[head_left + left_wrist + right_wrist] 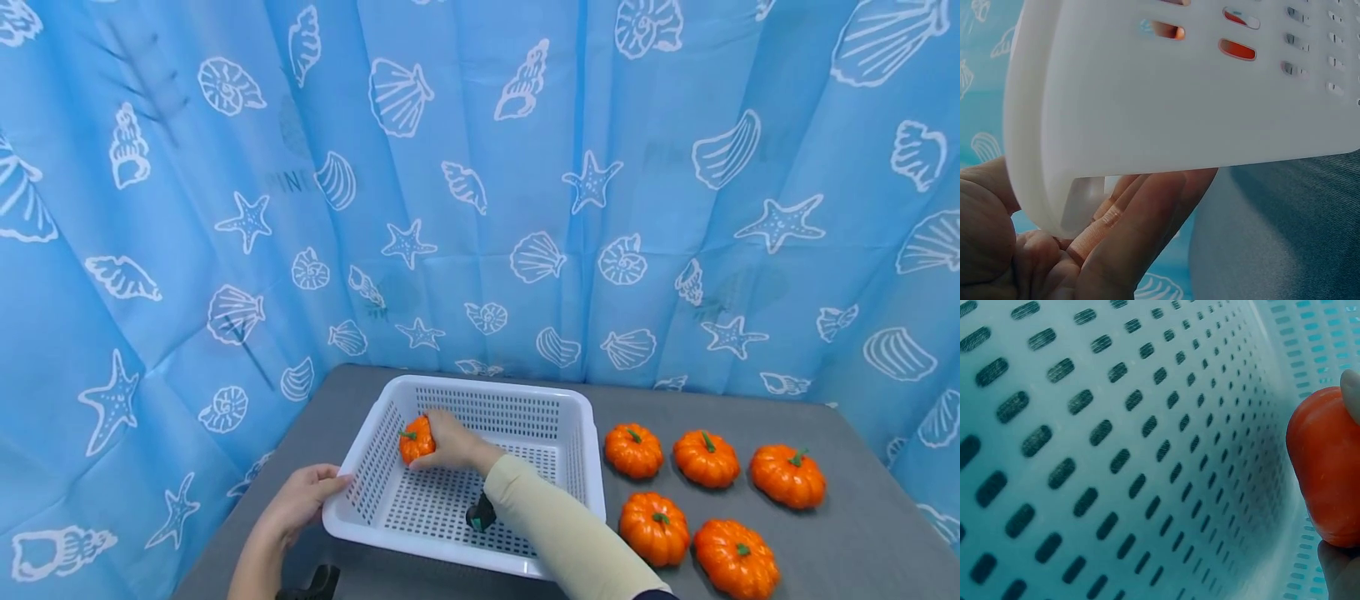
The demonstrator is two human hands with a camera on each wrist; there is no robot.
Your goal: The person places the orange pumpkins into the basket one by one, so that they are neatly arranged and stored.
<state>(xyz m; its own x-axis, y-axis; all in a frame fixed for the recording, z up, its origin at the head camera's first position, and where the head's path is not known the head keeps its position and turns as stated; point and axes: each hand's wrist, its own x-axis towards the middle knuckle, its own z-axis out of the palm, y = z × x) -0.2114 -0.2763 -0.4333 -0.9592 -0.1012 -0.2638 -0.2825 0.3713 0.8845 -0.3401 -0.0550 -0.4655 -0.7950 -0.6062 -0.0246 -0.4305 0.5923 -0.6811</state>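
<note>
A white perforated basket (480, 560) stands on the grey table. Inside it, near the left wall, my right hand (452, 442) grips a small orange pumpkin (416, 442) with a green stem. The right wrist view shows that pumpkin (1325, 465) between thumb (1352, 394) and fingers, above the slotted floor. At the basket's left rim is my left hand (300, 498), thumb on the rim and fingers below it. In the left wrist view the fingers (1129, 231) curl under the basket's edge (1029, 125), and orange shows through its slots.
Right of the basket lie several orange pumpkins in two rows, among them one at the back (633, 451) and one at the front (737, 559). A blue curtain (480, 208) with white shells hangs behind the grey table (847, 533).
</note>
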